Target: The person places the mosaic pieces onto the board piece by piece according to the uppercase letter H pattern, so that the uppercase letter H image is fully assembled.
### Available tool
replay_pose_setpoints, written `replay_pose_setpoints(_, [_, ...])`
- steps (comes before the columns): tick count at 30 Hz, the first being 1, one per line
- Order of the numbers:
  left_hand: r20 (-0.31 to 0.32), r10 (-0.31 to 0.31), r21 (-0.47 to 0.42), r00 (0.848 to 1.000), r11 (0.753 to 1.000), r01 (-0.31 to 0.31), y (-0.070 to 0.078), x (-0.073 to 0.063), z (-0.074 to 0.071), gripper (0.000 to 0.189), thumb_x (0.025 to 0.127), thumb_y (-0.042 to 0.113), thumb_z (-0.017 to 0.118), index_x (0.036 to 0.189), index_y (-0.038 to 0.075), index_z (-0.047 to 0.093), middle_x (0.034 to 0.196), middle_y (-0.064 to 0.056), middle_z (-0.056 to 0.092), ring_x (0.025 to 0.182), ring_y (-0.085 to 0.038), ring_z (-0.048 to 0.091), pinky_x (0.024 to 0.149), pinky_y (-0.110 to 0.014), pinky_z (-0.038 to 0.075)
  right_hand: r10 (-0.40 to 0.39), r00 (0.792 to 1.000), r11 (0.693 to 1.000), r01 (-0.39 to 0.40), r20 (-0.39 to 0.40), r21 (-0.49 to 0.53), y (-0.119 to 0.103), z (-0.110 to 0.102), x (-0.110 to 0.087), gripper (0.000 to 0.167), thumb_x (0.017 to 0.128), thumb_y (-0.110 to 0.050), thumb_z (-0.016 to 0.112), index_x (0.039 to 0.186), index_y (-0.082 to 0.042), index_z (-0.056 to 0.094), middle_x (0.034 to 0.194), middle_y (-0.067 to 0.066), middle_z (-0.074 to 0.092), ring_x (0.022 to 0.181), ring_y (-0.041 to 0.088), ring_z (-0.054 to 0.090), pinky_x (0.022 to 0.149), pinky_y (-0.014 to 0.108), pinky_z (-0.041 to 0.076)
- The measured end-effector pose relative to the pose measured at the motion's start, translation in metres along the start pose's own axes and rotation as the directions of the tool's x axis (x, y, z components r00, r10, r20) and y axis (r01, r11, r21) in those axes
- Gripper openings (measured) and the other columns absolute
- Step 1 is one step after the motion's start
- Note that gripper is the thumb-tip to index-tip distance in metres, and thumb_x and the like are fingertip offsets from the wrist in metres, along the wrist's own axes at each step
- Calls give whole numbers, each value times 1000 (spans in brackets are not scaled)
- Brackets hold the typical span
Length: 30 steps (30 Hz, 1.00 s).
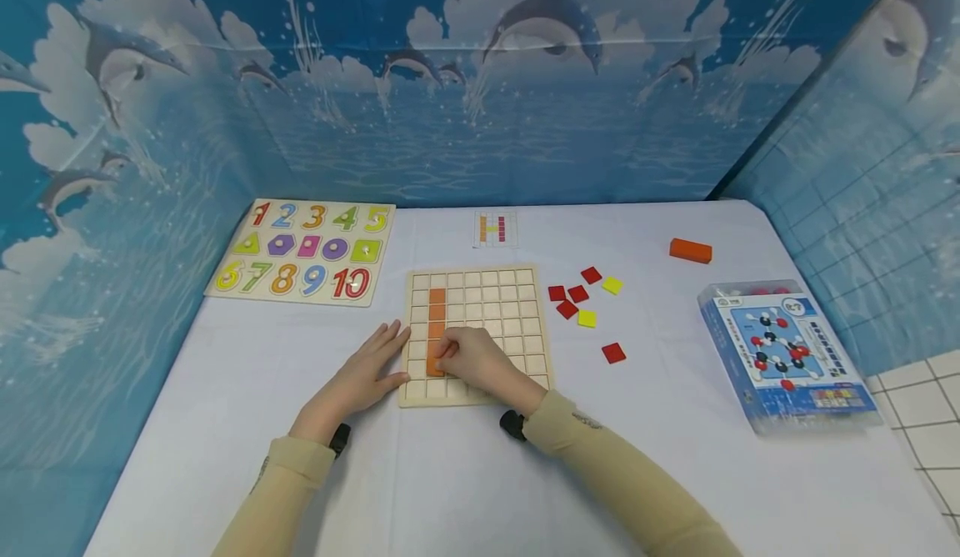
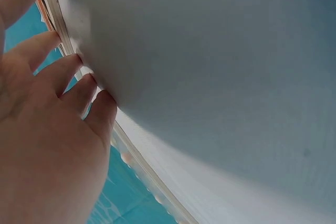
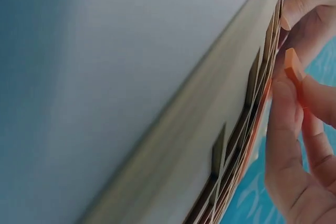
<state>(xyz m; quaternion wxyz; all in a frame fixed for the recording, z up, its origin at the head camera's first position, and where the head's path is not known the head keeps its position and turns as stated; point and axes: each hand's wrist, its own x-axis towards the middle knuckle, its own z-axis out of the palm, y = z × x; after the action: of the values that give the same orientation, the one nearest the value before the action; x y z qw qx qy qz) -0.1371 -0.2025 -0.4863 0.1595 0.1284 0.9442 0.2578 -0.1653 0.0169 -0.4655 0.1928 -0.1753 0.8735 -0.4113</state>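
The head view looks forward and down over the table [image 1: 675, 390]; both wrist views, close and tilted, share the grid board [image 1: 491, 311].

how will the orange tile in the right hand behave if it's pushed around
The orange tile is probably stiff: its edges look straight in the right wrist view. It is likely light, being small enough for the right hand to pinch. Flat-sided, it would probably slide rather than roll.
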Motion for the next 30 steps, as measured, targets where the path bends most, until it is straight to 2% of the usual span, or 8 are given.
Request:
replay_pose_setpoints(7, [-10, 7, -2, 1000, 1000, -7, -1, 0, 1, 73, 95, 28, 66, 155, 10, 30, 164, -14, 19, 153, -37, 12, 121, -58, 22, 0, 1000, 997, 1, 9, -77, -6, 4, 1, 5, 87, -7, 73, 88, -8, 68, 75, -1, 62, 63, 8, 52, 55, 17, 41])
replay_pose_setpoints(18, [-13, 22, 11, 1000, 1000, -21, -2, 1, 2, 73, 94, 27, 67, 155, 9, 30, 164, -16, 20, 152, -39, 12, 120, -59, 21, -8, 1000, 983, 4, -21, -183, -4, 11, 3, 5, 87, -4, 72, 85, -9, 71, 83, 1, 56, 69, 11, 50, 60, 20, 44])
replay_pose_setpoints(24, [-22, 24, 7, 999, 1000, -24, -2, 0, 1, 73, 94, 27, 66, 155, 9, 30, 164, -16, 20, 152, -38, 12, 120, -59, 21, -5, 1000, 983, 0, -25, -185, -6, 10, 3, 6, 87, -4, 71, 85, -9, 71, 85, 2, 59, 71, 11, 52, 62, 21, 46])
replay_pose_setpoints(30, [-22, 38, -2, 999, 999, -38, 1, -1, 0, 72, 94, 26, 66, 155, 7, 30, 163, -17, 20, 152, -39, 13, 120, -60, 22, 13, 1000, 996, -12, 7, -88, -1, 2, -3, 7, 89, -9, 70, 95, -7, 73, 87, 1, 63, 75, 11, 55, 65, 21, 48])
